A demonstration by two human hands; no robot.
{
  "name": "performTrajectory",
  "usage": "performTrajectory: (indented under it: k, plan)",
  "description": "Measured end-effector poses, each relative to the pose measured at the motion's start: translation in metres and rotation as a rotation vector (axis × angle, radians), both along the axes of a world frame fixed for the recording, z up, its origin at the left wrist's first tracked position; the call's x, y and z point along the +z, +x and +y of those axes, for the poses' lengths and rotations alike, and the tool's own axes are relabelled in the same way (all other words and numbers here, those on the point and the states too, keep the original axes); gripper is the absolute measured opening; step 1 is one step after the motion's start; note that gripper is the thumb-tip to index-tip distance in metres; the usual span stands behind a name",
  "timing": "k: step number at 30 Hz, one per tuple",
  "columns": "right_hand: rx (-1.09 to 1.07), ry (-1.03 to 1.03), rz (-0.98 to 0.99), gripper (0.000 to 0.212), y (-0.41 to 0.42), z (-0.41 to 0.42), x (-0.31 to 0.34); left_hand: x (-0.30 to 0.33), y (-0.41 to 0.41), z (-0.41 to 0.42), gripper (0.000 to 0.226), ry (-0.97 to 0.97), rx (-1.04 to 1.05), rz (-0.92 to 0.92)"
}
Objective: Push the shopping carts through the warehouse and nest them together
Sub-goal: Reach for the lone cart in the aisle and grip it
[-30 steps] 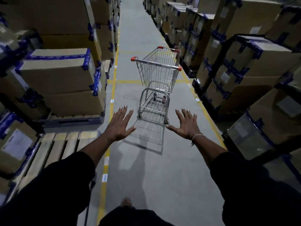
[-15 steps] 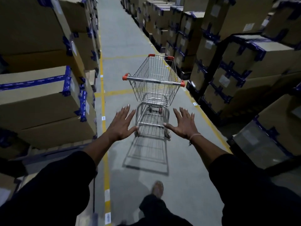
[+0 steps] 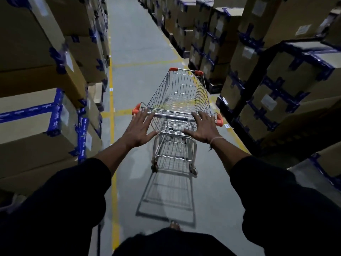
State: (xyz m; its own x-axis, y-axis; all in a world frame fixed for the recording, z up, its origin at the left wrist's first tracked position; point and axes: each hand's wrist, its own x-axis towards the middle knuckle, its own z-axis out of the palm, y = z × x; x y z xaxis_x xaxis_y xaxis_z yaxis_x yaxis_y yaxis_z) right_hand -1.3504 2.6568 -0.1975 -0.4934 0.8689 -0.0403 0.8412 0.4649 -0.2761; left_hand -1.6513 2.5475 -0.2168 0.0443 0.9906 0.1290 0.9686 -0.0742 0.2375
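A wire shopping cart (image 3: 181, 93) with orange corner caps stands empty in the aisle just ahead of me, its push handle (image 3: 173, 115) facing me. My left hand (image 3: 139, 129) reaches the left end of the handle with fingers spread and straight, fingertips at the bar. Over the right end of the handle lies my right hand (image 3: 203, 127), also flat and spread, a thin band on its wrist. Neither hand is curled round the bar. Only this one cart is in view.
Stacks of cardboard boxes with blue tape (image 3: 46, 115) line the left side, and more stacked boxes (image 3: 273, 85) on dark pallets line the right. A yellow floor line (image 3: 111, 100) runs along the left of the grey aisle, which stretches far ahead.
I have walked forward and closed the gap to the cart. Both hands, held out in the air before, now reach the handle bar.
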Motion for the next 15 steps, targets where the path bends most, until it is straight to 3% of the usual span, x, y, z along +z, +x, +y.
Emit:
performTrajectory:
  k: [7,11,15]
  plan:
    - [0.028,-0.134,-0.21,0.156,-0.026,0.066,-0.032,-0.038,-0.009,0.084,0.094,-0.094,-0.085,0.011]
    - [-0.041,-0.181,-0.275,0.12,-0.042,0.082,-0.039,-0.046,-0.012,0.128,0.096,-0.143,-0.115,0.085]
    - [-0.129,-0.233,-0.337,0.101,-0.058,0.095,-0.033,-0.043,-0.013,0.163,0.09,-0.234,-0.131,0.073]
